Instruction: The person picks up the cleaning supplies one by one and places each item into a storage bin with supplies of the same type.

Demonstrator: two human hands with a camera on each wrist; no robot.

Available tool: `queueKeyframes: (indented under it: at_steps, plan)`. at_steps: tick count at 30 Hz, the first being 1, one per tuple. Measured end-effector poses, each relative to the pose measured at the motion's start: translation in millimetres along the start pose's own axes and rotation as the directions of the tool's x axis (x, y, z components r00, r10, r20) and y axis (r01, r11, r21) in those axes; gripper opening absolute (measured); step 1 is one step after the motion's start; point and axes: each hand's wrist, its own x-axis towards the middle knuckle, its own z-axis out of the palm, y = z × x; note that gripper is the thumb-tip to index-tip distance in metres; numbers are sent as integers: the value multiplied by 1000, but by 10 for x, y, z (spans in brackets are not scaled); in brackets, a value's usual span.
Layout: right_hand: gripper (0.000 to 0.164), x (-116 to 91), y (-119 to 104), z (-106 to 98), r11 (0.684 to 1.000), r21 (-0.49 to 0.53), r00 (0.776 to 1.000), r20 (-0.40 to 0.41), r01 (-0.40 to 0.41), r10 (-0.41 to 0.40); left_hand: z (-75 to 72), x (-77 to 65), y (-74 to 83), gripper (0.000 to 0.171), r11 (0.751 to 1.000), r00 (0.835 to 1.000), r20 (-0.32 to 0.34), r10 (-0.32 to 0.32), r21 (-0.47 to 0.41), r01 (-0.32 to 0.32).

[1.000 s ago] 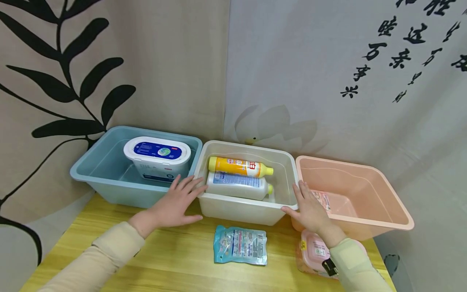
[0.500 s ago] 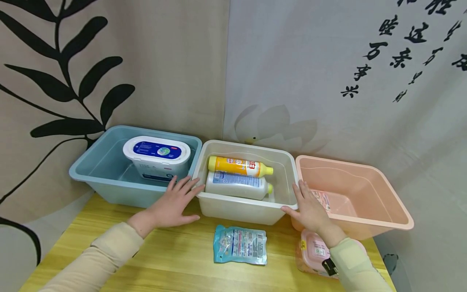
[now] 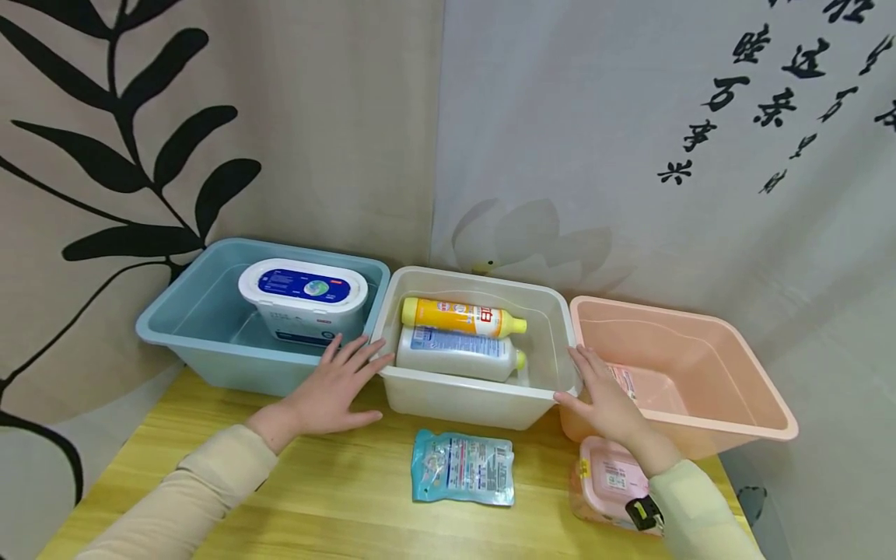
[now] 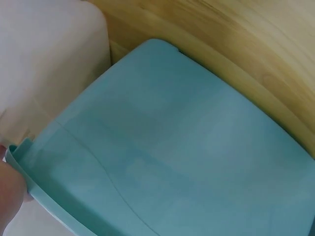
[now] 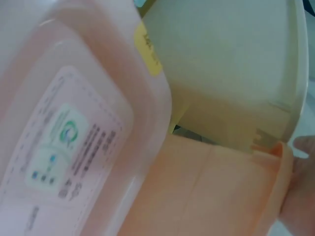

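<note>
With its fingers spread, my left hand (image 3: 325,397) rests at the front rims where the blue bin (image 3: 231,365) meets the white bin (image 3: 462,398). My right hand (image 3: 612,404), also spread and holding nothing, lies at the corner between the white bin and the pink bin (image 3: 721,365). Inside the blue bin stands a white tub with a blue label (image 3: 308,315). The white bin holds a yellow bottle (image 3: 455,317) and a white bottle (image 3: 455,355), both lying down. A flat pink-and-white package (image 3: 623,379) is partly hidden in the pink bin by my right hand.
On the wooden table (image 3: 336,505) in front of the white bin lies a blue pouch (image 3: 463,469). A pink-lidded box (image 3: 610,478) sits below my right wrist, partly covered by the sleeve and a black wrist device (image 3: 642,513). A printed curtain (image 3: 350,140) hangs behind the bins.
My right hand has shifted slightly right along the rims, uncovering more of the pink-lidded box. My left hand has drawn slightly left. The bins and their contents stay in place.
</note>
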Motion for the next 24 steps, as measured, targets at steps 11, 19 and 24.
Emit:
queueKeyframes:
  at_steps: [11,19,24]
  plan:
    - [90,-316,165,-54,980,-116,983,-68,161,-170,25,-8,-12,81,1000,1000,-12,9,5,-9]
    - [92,-611,265,-56,965,-158,975,-42,210,-219,15,-16,-19,82,1000,1000,11,-3,0,3]
    - [96,-791,313,-42,943,-216,957,-90,252,-276,12,-2,-14,81,1000,1000,18,-2,-5,3]
